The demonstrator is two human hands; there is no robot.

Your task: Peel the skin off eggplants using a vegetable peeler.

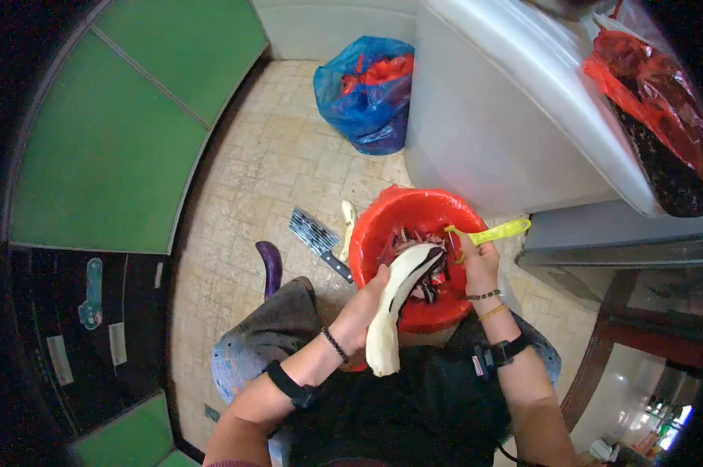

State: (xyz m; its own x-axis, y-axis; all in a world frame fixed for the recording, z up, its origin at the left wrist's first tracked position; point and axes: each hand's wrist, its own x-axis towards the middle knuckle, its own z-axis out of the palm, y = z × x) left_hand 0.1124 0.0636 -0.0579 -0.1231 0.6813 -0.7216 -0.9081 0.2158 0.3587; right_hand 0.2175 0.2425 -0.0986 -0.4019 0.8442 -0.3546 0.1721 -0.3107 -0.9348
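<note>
My left hand (366, 300) grips a mostly peeled eggplant (386, 327), its flesh pale, with dark purple skin left at the far end and in a strip along the side. A yellow-green peeler (500, 232) is held in my right hand (481, 265), its blade close to the eggplant's far tip; I cannot tell whether they touch. Beneath both hands stands a bin lined with a red plastic bag (370, 225), with dark and pale peelings (424, 292) inside.
Left of the bin, a cleaver (313, 232) with a black handle lies on the tiled floor, beside a peeled eggplant (348, 225). An unpeeled purple eggplant (269, 265) rests near my left knee. A blue plastic bag (363, 128) stands against a white appliance (491, 128). Green cabinets (106, 152) line the left.
</note>
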